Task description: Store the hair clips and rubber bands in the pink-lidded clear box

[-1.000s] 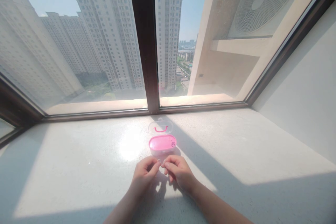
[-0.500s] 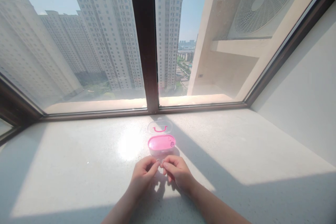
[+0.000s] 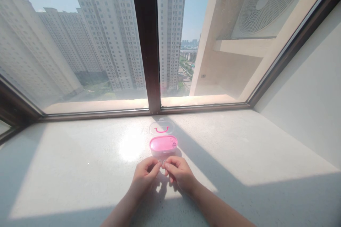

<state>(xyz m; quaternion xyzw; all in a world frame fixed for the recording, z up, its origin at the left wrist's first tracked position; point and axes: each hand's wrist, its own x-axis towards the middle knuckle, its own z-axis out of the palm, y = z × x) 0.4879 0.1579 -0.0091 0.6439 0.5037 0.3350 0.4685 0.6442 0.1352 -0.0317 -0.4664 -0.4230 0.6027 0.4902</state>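
Observation:
My left hand (image 3: 145,172) is closed in a pinch, thumb against forefinger, on a small pale loop (image 3: 160,161). Opposite it, the fingertips of my right hand (image 3: 181,172) pinch another small pale loop (image 3: 164,161), almost touching the left fingertips. Both loops are too small to name, and whether they join cannot be made out. Just beyond the fingers stands an oval box (image 3: 160,143) with a pink inner tray or insert and a whitish wall. Behind the box lies its clear oval lid (image 3: 153,128), bearing a curved pink handle (image 3: 162,131).
The pale stone windowsill (image 3: 87,184) carries a bright sun glare left of the box and a diagonal shadow to the right. A dark window frame (image 3: 153,108) runs along the back. A white wall (image 3: 301,113) rises at the right.
Both hands keep their pinch in nearly the same place. The whole view has shifted very slightly; the box and lid stay put on the sill.

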